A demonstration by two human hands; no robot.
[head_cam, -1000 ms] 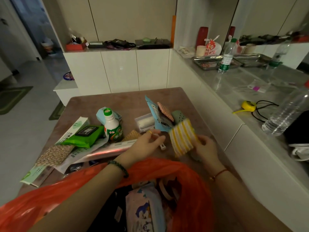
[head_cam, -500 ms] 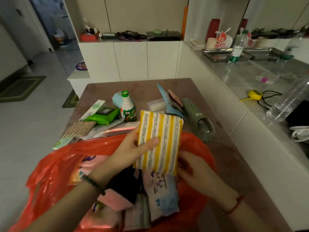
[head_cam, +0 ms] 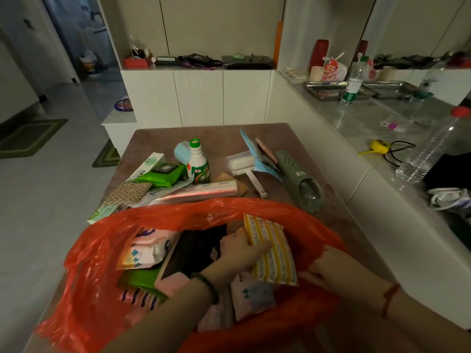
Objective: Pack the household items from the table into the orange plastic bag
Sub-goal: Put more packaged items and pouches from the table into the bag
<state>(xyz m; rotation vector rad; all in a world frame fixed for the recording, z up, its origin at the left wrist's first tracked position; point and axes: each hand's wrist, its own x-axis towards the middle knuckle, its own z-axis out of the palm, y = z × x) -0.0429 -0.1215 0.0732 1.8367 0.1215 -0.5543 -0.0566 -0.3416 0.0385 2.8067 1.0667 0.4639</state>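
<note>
**Striped pack inside bag mouth, left grip on it**

Yellow-and-white striped pack sits tilted inside the open orange plastic bag, near its right side. Left hand pinches the pack's left edge, fingers over the face, thumb side hidden. Right hand has its grip pressed together on the bag's right rim, just beside the pack's lower corner.

In the bag: pink packets, a dark flat item, a green pack, a pale pouch under the striped pack.

On the table behind the bag: green-capped bottle upright, green wipes pack to its left, long white-green box, patterned pad, shiny roll lying along the bag's far edge, lint roller, blue card pack leaning on a green clog.

Side table at right: clear water bottle, yellow tape measure.
</note>
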